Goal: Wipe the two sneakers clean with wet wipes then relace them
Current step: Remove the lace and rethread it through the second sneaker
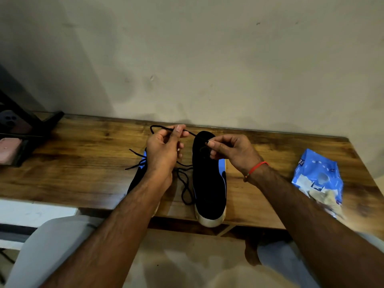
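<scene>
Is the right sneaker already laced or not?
Not laced: the right sneaker shows no lace across its top; both the left hand and right hand pinch the loose black lace.

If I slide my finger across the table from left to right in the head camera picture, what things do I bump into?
Pink case → left sneaker → left hand → right sneaker → right hand → blue wet wipes pack.

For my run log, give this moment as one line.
phase: relacing | left hand: pinches lace | right hand: pinches lace end | right sneaker: on table
</scene>
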Demonstrator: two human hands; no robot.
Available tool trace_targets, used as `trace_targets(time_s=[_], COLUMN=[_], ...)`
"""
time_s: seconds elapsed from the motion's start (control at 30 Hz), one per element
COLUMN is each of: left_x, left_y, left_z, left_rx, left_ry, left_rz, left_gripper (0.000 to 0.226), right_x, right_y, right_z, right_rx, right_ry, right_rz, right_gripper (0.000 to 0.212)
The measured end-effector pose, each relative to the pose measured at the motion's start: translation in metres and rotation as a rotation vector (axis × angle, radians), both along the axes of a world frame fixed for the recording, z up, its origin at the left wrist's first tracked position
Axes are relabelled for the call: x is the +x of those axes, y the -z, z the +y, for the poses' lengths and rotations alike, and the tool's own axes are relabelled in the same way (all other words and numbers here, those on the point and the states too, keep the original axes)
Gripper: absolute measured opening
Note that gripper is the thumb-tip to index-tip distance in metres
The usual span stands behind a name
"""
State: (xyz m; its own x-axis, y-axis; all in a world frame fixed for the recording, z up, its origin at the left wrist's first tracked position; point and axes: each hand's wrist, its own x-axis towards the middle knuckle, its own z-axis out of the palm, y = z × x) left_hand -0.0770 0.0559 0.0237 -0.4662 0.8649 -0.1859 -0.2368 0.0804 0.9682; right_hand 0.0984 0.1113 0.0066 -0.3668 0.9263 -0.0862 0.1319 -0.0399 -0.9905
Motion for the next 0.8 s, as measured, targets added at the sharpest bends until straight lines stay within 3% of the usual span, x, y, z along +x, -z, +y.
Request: trace_targets(time_s=[0.07, 0.2, 0.27, 0.33, 0.4, 0.47, 0.67, 0.8], left_x=[-0.004, -0.009, -0.008, -0.006, -0.003, 0.001, 0.005, 0.01], left_y=[0.0, 0.008, 0.012, 0.012, 0.015, 0.017, 0.025, 0.028], left_z=[-0.001, -0.012, -0.014, -0.011, -0.006, -0.006, -0.004, -0.003], left_rx=[-0.102, -0.408, -0.274, -0.042, 0.075, 0.047, -0.017, -0.086], left_ry=[0.045, 0.391, 0.289, 0.199, 0.296, 0.377, 0.195, 0.147], left_rz=[0.061, 0.819, 1.031, 1.127, 1.116, 0.953, 0.751, 0.81], left_gripper=[0.014, 0.036, 0.047, 0.037, 0.027, 0.028, 0.016, 0.019], right_x=[0.0, 0.004, 0.005, 0.004, 0.002, 0.0, 0.005, 0.01], right_y=[0.0, 0.004, 0.005, 0.005, 0.005, 0.006, 0.001, 0.008], right_z=[0.002, 0.006, 0.007, 0.005, 0.003, 0.002, 0.0, -0.001], right_rx=[-0.015, 0.173, 0.321, 0.415, 0.504, 0.56, 0.351, 0.244], right_ry=[0.069, 0.164, 0.125, 0.056, -0.02, -0.051, 0.015, -0.165], right_rz=[-0.002, -0.193, -0.338, -0.423, -0.452, -0.438, -0.341, -0.685], right_gripper=[0.003, 0.004, 0.008, 0.012, 0.013, 0.013, 0.038, 0.04])
